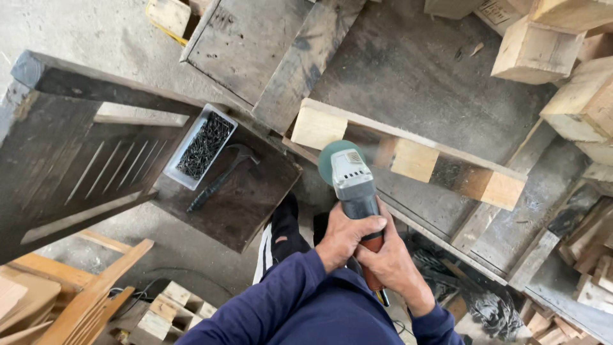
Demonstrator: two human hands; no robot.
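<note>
Both my hands grip an angle grinder (pixel 353 182) with a grey head, dark body and green disc. My left hand (pixel 343 235) wraps the body from the left. My right hand (pixel 393 263) holds the red-brown rear of the handle. The disc (pixel 329 156) sits at the near edge of a pale wooden pallet piece (pixel 408 156) made of a long board with three blocks, lying on a grey worktop. My dark blue sleeves fill the bottom of the view.
A white tray of dark nails (pixel 203 145) and a black hammer (pixel 220 179) lie on a dark board (pixel 242 204) to the left. Wooden blocks (pixel 536 51) pile at the upper right. Weathered planks (pixel 300 64) lie above. Scrap wood (pixel 70 300) fills the lower left.
</note>
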